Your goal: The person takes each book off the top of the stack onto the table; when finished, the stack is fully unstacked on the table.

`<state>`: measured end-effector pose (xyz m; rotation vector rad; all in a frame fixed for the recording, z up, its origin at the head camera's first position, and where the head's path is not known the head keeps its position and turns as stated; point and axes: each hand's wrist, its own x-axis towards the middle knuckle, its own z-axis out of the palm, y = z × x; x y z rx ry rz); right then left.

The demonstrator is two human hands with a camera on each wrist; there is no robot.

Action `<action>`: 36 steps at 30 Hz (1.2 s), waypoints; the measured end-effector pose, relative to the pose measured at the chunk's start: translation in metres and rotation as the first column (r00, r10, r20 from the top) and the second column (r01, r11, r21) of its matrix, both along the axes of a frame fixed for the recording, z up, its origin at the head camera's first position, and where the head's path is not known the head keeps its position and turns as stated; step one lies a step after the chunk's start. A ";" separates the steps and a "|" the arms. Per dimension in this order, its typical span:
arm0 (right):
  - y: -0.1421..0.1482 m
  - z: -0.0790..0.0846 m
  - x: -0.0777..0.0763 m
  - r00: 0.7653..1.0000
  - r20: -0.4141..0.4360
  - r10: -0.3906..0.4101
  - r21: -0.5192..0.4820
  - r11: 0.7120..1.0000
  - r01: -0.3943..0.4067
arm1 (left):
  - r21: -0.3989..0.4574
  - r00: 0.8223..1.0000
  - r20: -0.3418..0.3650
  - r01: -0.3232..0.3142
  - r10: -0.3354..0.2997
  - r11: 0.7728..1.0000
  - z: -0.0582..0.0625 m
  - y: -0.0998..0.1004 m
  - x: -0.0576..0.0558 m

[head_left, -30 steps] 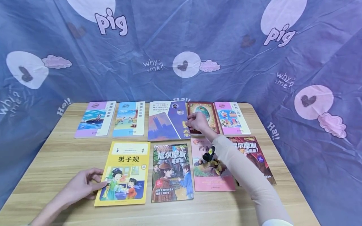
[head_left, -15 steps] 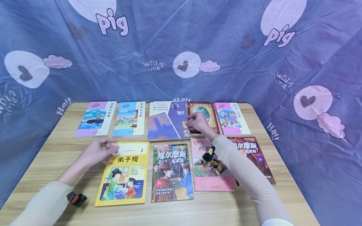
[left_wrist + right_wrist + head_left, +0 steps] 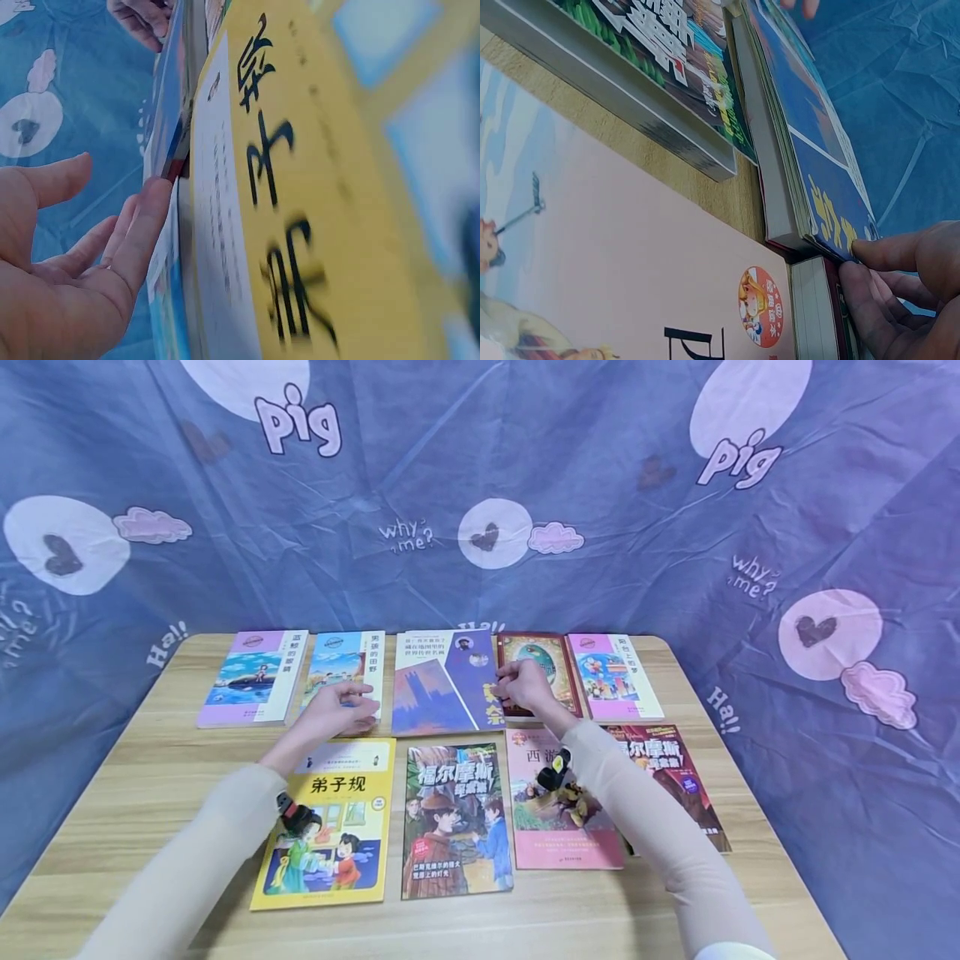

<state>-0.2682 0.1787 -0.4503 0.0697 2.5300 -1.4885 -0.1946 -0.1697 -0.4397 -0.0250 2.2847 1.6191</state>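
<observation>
My right hand (image 3: 528, 685) pinches the right edge of a purple-and-white book (image 3: 442, 681) between thumb and fingers. The right wrist view shows the thumb (image 3: 900, 249) on its cover and a thick block of pages (image 3: 769, 172) beneath. Over a light-blue book (image 3: 333, 672), partly hiding it, is my left hand (image 3: 341, 708), its fingers extended and apart, holding nothing. Its fingertips are near the purple-and-white book's left edge; contact is unclear. A yellow book (image 3: 322, 827) lies under my left forearm. A dark red book with a green oval (image 3: 551, 660) is behind my right hand.
Front row: a comic-style detective book (image 3: 459, 827), a pink book (image 3: 570, 852) partly under my right arm, and a dark red one (image 3: 693, 777). Back row ends: a book with a whale picture (image 3: 247, 681) and a lilac book (image 3: 615, 677). Blue printed cloth (image 3: 480, 460) surrounds the wooden table (image 3: 112, 827).
My left hand has left the yellow book's left edge and moved up and right, over the light-blue book. The right hand keeps its pinch in the same place.
</observation>
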 end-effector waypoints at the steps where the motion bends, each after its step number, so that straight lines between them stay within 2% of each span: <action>1: 0.000 0.000 0.000 1.000 0.001 -0.001 -0.001 1.000 0.001 | 0.009 1.000 0.002 0.003 -0.003 1.000 -0.001 0.004 -0.003; 6: 0.001 0.000 0.000 1.000 0.008 -0.003 -0.005 1.000 0.003 | 0.021 1.000 -0.001 0.005 -0.005 1.000 -0.003 0.023 -0.018; 13: 0.001 -0.002 0.000 1.000 0.001 -0.003 -0.008 1.000 0.003 | 0.044 0.999 0.045 -0.004 0.002 0.999 -0.008 0.035 -0.032; 21: 0.000 -0.001 0.001 1.000 0.002 -0.008 -0.004 1.000 0.008 | 0.038 0.991 0.092 -0.102 0.099 0.994 -0.014 0.045 -0.042; 25: 0.000 0.000 0.002 1.000 -0.005 -0.004 -0.009 1.000 0.004 | 0.081 0.988 0.099 -0.130 0.121 0.988 -0.015 0.048 -0.043; 31: 0.001 0.000 0.002 1.000 -0.006 0.005 -0.006 1.000 -0.005 | 0.148 0.994 0.080 -0.091 0.080 0.985 -0.016 0.050 -0.039; 36: 0.002 -0.002 0.001 1.000 -0.006 0.016 -0.031 0.999 -0.017 | 0.168 0.995 0.039 -0.098 0.093 0.981 -0.013 0.047 -0.037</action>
